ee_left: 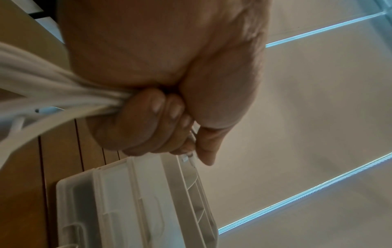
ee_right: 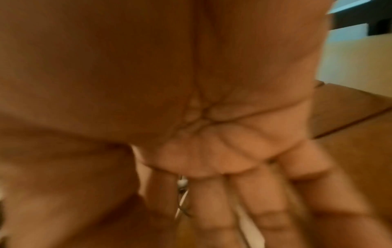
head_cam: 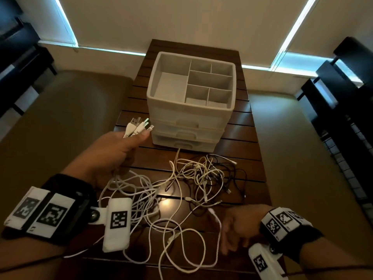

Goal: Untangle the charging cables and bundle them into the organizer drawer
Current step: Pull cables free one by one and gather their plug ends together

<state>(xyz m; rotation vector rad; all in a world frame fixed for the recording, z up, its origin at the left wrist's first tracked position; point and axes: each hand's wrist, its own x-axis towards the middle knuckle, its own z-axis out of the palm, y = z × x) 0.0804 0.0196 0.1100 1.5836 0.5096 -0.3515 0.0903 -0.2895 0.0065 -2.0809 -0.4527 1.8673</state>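
Gripping a bunch of white cables (head_cam: 135, 128), the left hand (head_cam: 113, 156) is holding them raised in front of the organizer (head_cam: 191, 98), plug ends sticking up past the thumb. Left wrist view is showing what the head view hides: fingers (ee_left: 152, 120) curled tight round the strands, thumb pressing them, the organizer's drawer fronts just below the fist. Remaining cables are lying as a tangle (head_cam: 203, 178) of white and black on the slatted wooden table (head_cam: 252, 158), between organizer and near edge; white loops are trailing toward the front edge.

The right hand (head_cam: 236, 229) is hovering low at the near right; it is blurred in both views. Right wrist view is showing an open palm with fingers (ee_right: 250, 201) spread and a white cable (head_cam: 217, 221) passing by the fingers; whether they are touching it cannot be told. Organizer drawers are sitting closed, the top tray's compartments uncovered. Bare table is showing right of the tangle.
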